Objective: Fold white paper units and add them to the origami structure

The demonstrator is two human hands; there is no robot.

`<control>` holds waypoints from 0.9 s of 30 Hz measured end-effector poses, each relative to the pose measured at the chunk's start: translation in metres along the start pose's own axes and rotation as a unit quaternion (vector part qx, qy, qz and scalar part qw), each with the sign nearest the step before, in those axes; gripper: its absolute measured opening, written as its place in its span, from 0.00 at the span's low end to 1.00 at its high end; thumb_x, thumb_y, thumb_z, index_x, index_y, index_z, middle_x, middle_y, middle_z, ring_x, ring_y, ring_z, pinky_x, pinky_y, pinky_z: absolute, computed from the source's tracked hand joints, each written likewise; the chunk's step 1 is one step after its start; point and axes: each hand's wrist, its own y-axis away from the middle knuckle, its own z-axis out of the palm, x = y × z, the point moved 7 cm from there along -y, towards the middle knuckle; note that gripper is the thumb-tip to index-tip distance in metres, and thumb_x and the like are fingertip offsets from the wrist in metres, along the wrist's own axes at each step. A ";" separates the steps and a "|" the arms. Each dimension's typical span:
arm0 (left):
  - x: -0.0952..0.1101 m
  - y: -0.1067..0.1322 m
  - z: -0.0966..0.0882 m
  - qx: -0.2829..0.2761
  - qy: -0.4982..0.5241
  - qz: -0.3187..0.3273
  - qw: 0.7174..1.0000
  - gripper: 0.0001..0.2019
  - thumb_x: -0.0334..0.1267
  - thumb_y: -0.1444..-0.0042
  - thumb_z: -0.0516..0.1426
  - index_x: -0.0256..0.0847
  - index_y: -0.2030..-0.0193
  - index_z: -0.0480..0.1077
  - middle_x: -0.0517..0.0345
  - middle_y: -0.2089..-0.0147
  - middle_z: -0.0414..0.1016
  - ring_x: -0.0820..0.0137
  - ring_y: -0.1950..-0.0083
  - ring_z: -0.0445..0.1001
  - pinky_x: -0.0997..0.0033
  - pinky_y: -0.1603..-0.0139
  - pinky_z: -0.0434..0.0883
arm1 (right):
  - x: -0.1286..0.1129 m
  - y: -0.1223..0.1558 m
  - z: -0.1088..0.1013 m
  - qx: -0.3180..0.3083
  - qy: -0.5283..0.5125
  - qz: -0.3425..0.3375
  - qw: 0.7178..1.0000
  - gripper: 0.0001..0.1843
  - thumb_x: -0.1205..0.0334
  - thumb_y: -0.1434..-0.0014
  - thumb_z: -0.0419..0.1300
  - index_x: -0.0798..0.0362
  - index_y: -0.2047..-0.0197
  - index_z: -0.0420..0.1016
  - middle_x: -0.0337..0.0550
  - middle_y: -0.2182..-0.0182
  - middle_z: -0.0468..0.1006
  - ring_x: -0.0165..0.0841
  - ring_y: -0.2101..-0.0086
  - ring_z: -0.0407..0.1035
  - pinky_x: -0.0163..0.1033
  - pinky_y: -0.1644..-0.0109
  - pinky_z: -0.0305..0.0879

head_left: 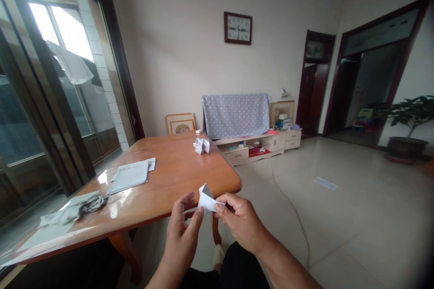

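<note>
A small folded piece of white paper (205, 199) is held in front of me, just off the near corner of the wooden table (169, 176). My left hand (182, 231) pinches its lower left side with thumb and fingertips. My right hand (239, 221) pinches its right edge, fingers curled. Both hands hover above my lap, past the table's edge.
On the table lie a stack of printed sheets (130, 175), a grey crumpled cloth (73, 210) and a folded paper shape (201, 145) at the far end. Beyond stand a low cabinet with a dotted cloth cover (235, 115), a wall clock (238, 28), doorways and a potted plant (408, 128).
</note>
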 end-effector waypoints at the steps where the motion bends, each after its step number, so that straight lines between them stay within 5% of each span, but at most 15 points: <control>1: -0.005 0.000 0.003 -0.023 0.038 -0.039 0.998 0.21 0.50 0.38 0.59 0.42 0.42 0.68 0.47 0.43 0.73 0.56 0.42 0.71 0.57 0.44 0.69 | -0.006 0.001 -0.001 0.012 0.027 -0.031 0.999 0.11 0.55 0.33 0.57 0.50 0.61 0.79 0.41 0.68 0.77 0.33 0.66 0.70 0.37 0.61 0.67; 4: -0.009 0.002 0.009 -0.076 0.124 -0.099 0.984 0.20 0.52 0.34 0.54 0.43 0.44 0.71 0.50 0.43 0.74 0.58 0.42 0.71 0.59 0.43 0.67 | -0.020 0.006 0.001 0.020 0.091 -0.115 0.989 0.10 0.61 0.33 0.57 0.48 0.58 0.80 0.43 0.62 0.78 0.35 0.61 0.72 0.38 0.54 0.68; 8: -0.003 0.000 0.005 -0.058 0.155 -0.107 0.980 0.20 0.53 0.35 0.55 0.43 0.45 0.73 0.51 0.42 0.74 0.58 0.42 0.70 0.62 0.45 0.67 | -0.022 0.015 0.013 -0.009 0.156 -0.182 0.971 0.13 0.67 0.33 0.55 0.46 0.52 0.79 0.45 0.53 0.77 0.35 0.56 0.73 0.39 0.49 0.69; 15: -0.005 -0.015 -0.011 -0.016 0.115 -0.083 0.990 0.13 0.46 0.44 0.63 0.38 0.59 0.74 0.55 0.61 0.77 0.68 0.61 0.73 0.70 0.58 0.68 | -0.014 0.030 0.033 -0.037 0.256 -0.216 0.941 0.13 0.66 0.34 0.57 0.44 0.51 0.79 0.44 0.51 0.77 0.37 0.55 0.73 0.43 0.48 0.71; 20: -0.011 -0.014 -0.015 0.008 0.048 -0.035 0.998 0.08 0.42 0.43 0.62 0.39 0.63 0.71 0.60 0.67 0.73 0.73 0.70 0.68 0.72 0.65 0.66 | -0.019 0.033 0.022 0.005 0.204 -0.199 0.958 0.21 0.54 0.40 0.66 0.45 0.44 0.73 0.46 0.48 0.74 0.37 0.58 0.74 0.42 0.51 0.73; 27: 0.015 0.001 -0.008 -0.005 -0.105 0.127 0.986 0.03 0.36 0.38 0.57 0.41 0.60 0.71 0.57 0.63 0.74 0.68 0.63 0.71 0.69 0.60 0.67 | -0.022 0.023 0.011 0.099 0.197 -0.167 0.961 0.14 0.60 0.39 0.63 0.48 0.49 0.70 0.44 0.57 0.75 0.37 0.59 0.71 0.42 0.55 0.70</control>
